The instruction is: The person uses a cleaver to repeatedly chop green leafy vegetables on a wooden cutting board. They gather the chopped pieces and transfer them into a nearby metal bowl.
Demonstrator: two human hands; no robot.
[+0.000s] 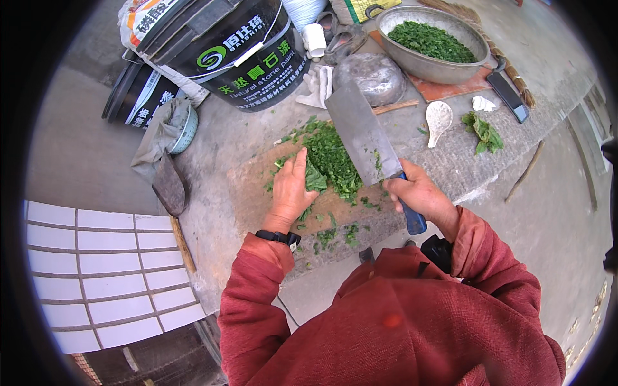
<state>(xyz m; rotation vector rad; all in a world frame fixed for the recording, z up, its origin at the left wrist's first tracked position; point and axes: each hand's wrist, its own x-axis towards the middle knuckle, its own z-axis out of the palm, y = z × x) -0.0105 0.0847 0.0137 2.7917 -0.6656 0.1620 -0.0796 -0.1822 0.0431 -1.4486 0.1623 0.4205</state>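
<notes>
My right hand (420, 190) is closed round the blue handle of a broad-bladed cleaver (364, 137). Its blade is tilted with the flat side showing, and green bits stick to it near the handle. My left hand (291, 188) rests on leafy greens (315, 178) at the left of the chopped pile, fingers pointing away from me. The chopped greens (333, 159) lie heaped on a wooden cutting board (251, 178), partly hidden by the blade. Loose scraps are scattered on the board's near edge and on the stone slab.
Beyond the board stand a black paint bucket (251, 62), white gloves (318, 87) and an upturned metal bowl (374, 77). A metal basin (429, 65) of chopped greens is at the back right. Nearer lie a ladle (438, 118), leaves (484, 132) and a phone (508, 95). A spade-like blade (171, 188) lies left.
</notes>
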